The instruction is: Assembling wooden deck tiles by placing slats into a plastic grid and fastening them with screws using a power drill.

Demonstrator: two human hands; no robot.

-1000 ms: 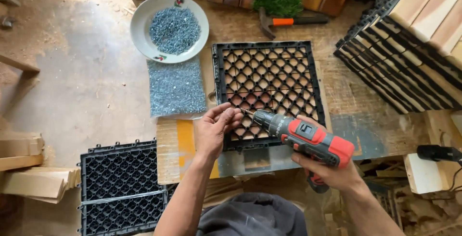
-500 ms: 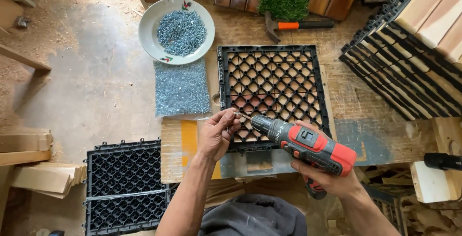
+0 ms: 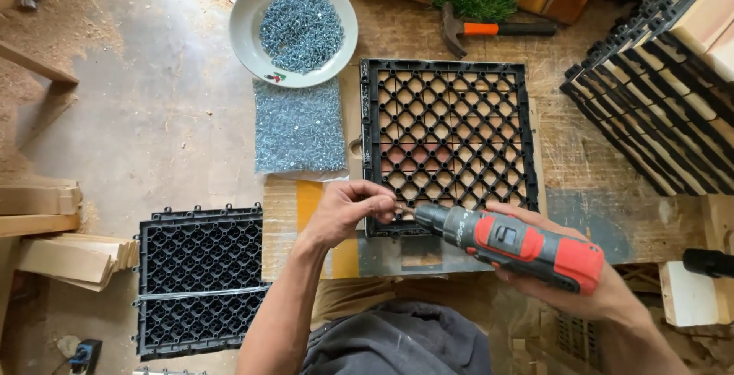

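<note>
My right hand (image 3: 581,287) grips a red and grey cordless drill (image 3: 508,241), its bit pointing left at the near left edge of a black plastic grid tile (image 3: 447,142) lying on the wooden bench. My left hand (image 3: 348,211) pinches a small screw at the drill's tip, fingertips closed right at the bit. Through the tile's holes, wooden slats show underneath.
A white plate (image 3: 252,46) of screws and a clear bag of screws (image 3: 298,126) lie left of the tile. A hammer (image 3: 489,31) lies behind it. Stacked black grid tiles (image 3: 199,279) sit at lower left, finished wood tiles (image 3: 657,92) at right, wood offcuts (image 3: 53,230) at far left.
The drill and my left hand have shifted down toward the tile's near left edge. The view has tilted, so the tile and plate sit lower in the picture.
</note>
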